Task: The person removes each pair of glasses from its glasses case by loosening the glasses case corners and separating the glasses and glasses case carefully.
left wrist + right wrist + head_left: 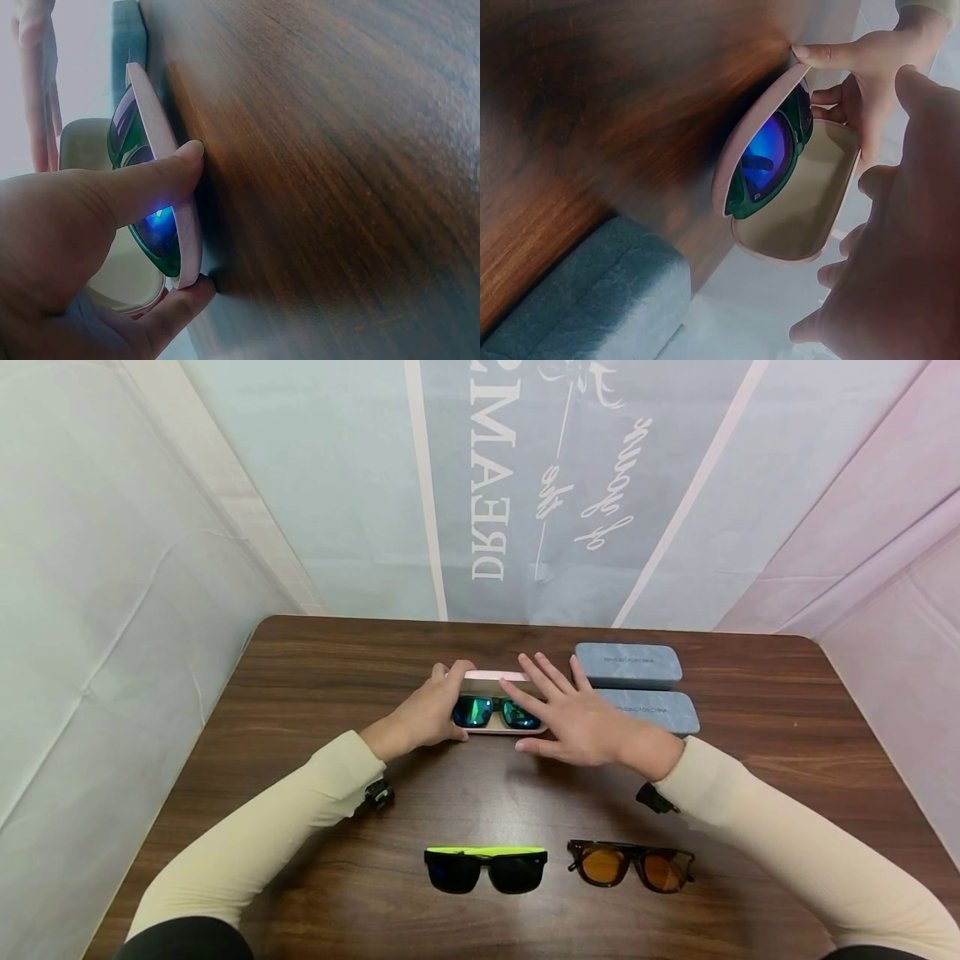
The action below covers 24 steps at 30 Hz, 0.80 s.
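Observation:
A pale pink glasses case (795, 217) stands with its lid raised, and sunglasses (474, 712) with blue-green mirrored lenses lie in its base. My left hand (422, 714) grips the left end of the case, its thumb on the near edge and its fingers round the back. Spread fingers of my right hand (585, 724) hover at the case's right side, overlapping the lid and the right lens in the head view. In the right wrist view, a gap shows between those fingers (847, 240) and the lid.
Two blue-grey glasses cases, a far one (628, 666) and a nearer one (660, 710), lie closed on the right, the nearer partly behind my right hand. Towards the front of the wooden table (315, 877) are black-and-lime sunglasses (486, 870) and orange-lensed glasses (632, 866).

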Each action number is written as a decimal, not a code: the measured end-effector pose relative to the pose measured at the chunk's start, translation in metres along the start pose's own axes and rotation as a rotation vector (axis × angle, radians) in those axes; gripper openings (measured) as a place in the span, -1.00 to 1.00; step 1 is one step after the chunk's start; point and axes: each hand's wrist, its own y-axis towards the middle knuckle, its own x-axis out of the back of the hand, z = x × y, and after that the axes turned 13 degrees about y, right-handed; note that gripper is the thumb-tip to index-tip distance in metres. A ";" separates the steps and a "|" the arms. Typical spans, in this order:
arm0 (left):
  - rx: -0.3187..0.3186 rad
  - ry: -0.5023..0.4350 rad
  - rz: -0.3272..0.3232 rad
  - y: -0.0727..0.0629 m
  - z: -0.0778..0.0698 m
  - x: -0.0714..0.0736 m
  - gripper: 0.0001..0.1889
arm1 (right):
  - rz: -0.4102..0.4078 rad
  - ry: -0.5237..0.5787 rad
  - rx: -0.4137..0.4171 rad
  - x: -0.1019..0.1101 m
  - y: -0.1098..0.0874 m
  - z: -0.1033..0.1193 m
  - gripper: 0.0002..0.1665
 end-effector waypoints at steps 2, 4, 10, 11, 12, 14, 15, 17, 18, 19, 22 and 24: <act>0.002 0.003 0.002 0.000 0.000 0.000 0.05 | 0.000 0.006 0.007 -0.001 -0.001 0.001 -0.01; 0.004 0.006 0.003 0.000 0.000 0.000 0.05 | 0.005 0.015 0.011 -0.001 -0.002 0.003 -0.02; 0.005 0.007 0.002 0.001 0.000 -0.001 0.04 | 0.019 0.015 0.029 -0.005 -0.005 0.007 -0.01; 0.004 0.007 0.001 0.001 0.000 -0.001 0.04 | 0.018 0.015 0.034 -0.005 -0.006 0.008 -0.01; 0.004 0.005 0.001 0.001 0.000 -0.001 0.04 | 0.014 0.014 0.040 -0.006 -0.007 0.009 -0.01; 0.002 0.005 0.001 0.001 0.000 -0.001 0.04 | 0.011 0.009 0.053 -0.007 -0.008 0.010 -0.01; 0.001 0.004 0.000 0.001 0.000 -0.001 0.04 | 0.008 0.015 0.059 -0.008 -0.009 0.011 -0.02; -0.001 0.003 -0.002 0.001 0.000 -0.001 0.03 | 0.004 0.024 0.077 -0.009 -0.010 0.012 -0.02; -0.001 0.003 -0.003 0.001 0.000 -0.001 0.03 | 0.002 0.026 0.087 -0.009 -0.011 0.013 -0.02; -0.002 0.002 -0.005 0.001 0.000 -0.001 0.03 | 0.002 0.027 0.097 -0.009 -0.011 0.014 -0.02; -0.001 0.000 -0.010 0.002 0.000 -0.001 0.03 | 0.005 0.027 0.124 -0.010 -0.011 0.016 -0.02; -0.001 -0.001 -0.010 0.001 0.000 -0.001 0.03 | 0.009 0.030 0.137 -0.010 -0.011 0.017 -0.02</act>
